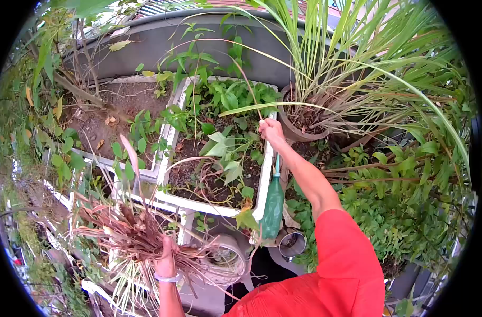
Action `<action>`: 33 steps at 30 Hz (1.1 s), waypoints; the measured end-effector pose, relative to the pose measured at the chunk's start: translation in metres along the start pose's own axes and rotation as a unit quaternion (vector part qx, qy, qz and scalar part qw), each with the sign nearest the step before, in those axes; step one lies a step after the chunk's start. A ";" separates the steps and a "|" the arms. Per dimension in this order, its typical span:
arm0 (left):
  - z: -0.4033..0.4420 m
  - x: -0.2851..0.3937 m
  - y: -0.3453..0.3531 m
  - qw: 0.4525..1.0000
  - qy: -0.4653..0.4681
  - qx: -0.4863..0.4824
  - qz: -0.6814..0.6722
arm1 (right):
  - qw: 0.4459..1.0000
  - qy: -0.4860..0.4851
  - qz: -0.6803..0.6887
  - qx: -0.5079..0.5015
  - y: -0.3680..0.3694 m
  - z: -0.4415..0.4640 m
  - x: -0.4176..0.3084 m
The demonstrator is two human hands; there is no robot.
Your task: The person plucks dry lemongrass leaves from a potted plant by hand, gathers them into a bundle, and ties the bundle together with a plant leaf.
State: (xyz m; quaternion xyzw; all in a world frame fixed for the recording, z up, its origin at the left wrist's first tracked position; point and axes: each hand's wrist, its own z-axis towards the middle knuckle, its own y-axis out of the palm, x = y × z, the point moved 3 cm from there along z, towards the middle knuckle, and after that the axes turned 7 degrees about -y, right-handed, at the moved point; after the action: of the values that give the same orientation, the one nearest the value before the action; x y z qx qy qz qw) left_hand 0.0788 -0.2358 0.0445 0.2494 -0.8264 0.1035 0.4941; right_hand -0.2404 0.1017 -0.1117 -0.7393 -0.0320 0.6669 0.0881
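My left hand [167, 260], with a band at the wrist, is closed around a thick bundle of dry brown leaves [130, 230] at the lower left. My right hand [271, 130] is closed in a pinch on a long thin dry leaf [247, 80] that arches up and back to the left. It is over the right edge of a white planter box [264, 179] with green vines and soil. Just right of this hand stands a pot [303, 134] of tall grass [325, 58] with brown leaves at its base.
A second white box [153, 168] with bare soil is at the left. Below the boxes are a green bottle [272, 208], a round bucket [240, 277] and a small metal can [292, 244]. A grey wall [145, 50] curves behind; dense foliage fills the right side.
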 end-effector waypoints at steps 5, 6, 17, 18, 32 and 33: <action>0.017 -0.012 0.055 0.994 -0.014 -0.104 -0.002 | 0.966 -0.028 0.138 0.216 -0.030 -0.104 -0.061; 0.014 -0.008 0.071 0.990 -0.016 -0.137 -0.035 | 0.980 -0.046 0.103 0.166 -0.023 -0.139 -0.071; 0.025 -0.032 0.112 0.943 -0.158 -0.263 -0.130 | 0.860 -0.077 -0.134 -0.486 0.020 -0.243 -0.124; 0.033 -0.038 0.099 0.952 -0.154 -0.223 -0.145 | 0.904 -0.093 -0.129 -0.397 0.008 -0.219 -0.126; 0.043 -0.012 0.030 0.990 -0.080 0.056 -0.105 | 0.854 -0.238 -0.414 0.207 -0.051 0.063 -0.055; 0.043 -0.012 0.031 0.990 -0.081 0.063 -0.094 | 0.880 -0.186 -0.387 0.204 -0.054 0.072 -0.051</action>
State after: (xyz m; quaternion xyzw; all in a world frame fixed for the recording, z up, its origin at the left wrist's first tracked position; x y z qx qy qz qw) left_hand 0.0343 -0.2237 0.0153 0.3645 -0.8282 0.0880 0.4165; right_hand -0.3134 0.1522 -0.0597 -0.4964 -0.1943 0.6967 0.4801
